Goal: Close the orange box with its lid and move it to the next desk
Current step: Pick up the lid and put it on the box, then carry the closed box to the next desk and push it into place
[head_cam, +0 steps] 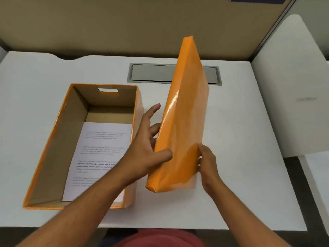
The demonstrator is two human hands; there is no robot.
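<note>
The orange box (53, 139) stands uncovered on the white desk at the left, with a brown inside and a printed sheet of paper (96, 154) on its bottom. The orange lid (183, 122) is held up on edge, tilted, just right of the box. My left hand (147, 139) grips the lid's left side, thumb on its orange top and fingers behind. My right hand (207, 163) holds the lid's lower right edge.
A grey cable hatch (151, 73) is set into the white desk (240, 139) behind the lid. A tan partition (124, 24) rises at the back. A white divider (288, 86) bounds the right side, with another desk surface (318, 175) beyond it.
</note>
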